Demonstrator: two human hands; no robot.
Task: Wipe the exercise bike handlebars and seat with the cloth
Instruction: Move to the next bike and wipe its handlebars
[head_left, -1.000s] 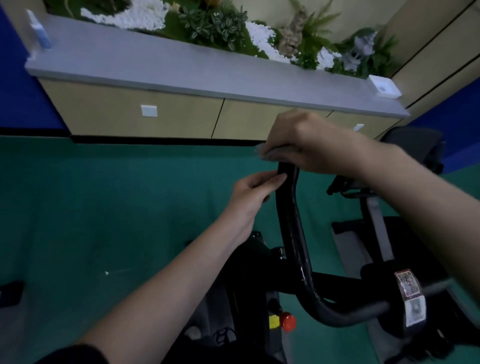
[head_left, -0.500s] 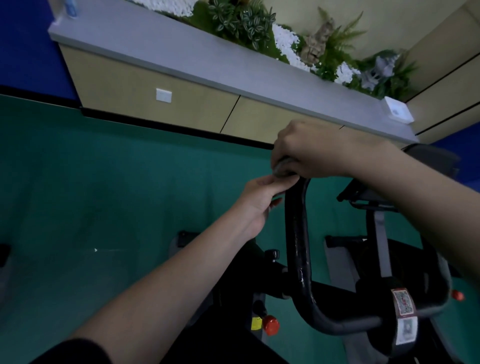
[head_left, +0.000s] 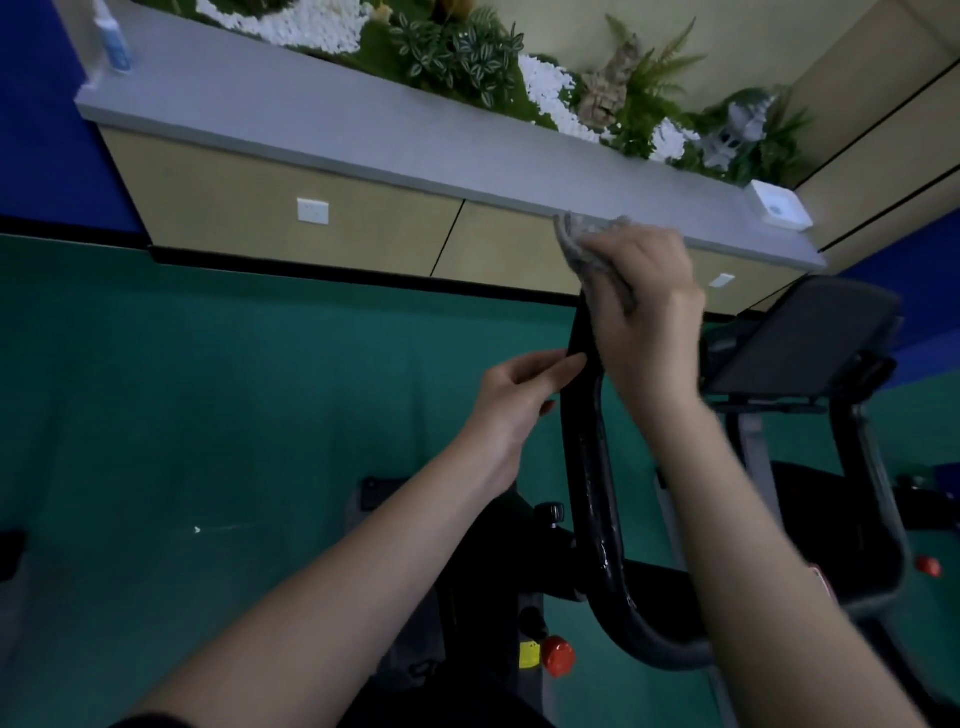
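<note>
Steadying the handlebar (head_left: 592, 493) with the left hand (head_left: 519, 400), fingers straight, grasping nothing. Just above, wiping the bar's upper end with the cloth (head_left: 584, 247) bunched in the right hand (head_left: 649, 322) — likely needing a downward drag next, leaving the unseen seat for later.

Dim bluish light, wide-angle bending at edges, motion-blurred right forearm (head_left: 769, 545)

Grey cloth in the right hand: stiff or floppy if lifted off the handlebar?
Probably floppy: the cloth bunches and folds around the right hand rather than lying flat. Likely light, since one hand alone carries it. Its fuzzy surface should drag, not slide, on the glossy handlebar.
</note>
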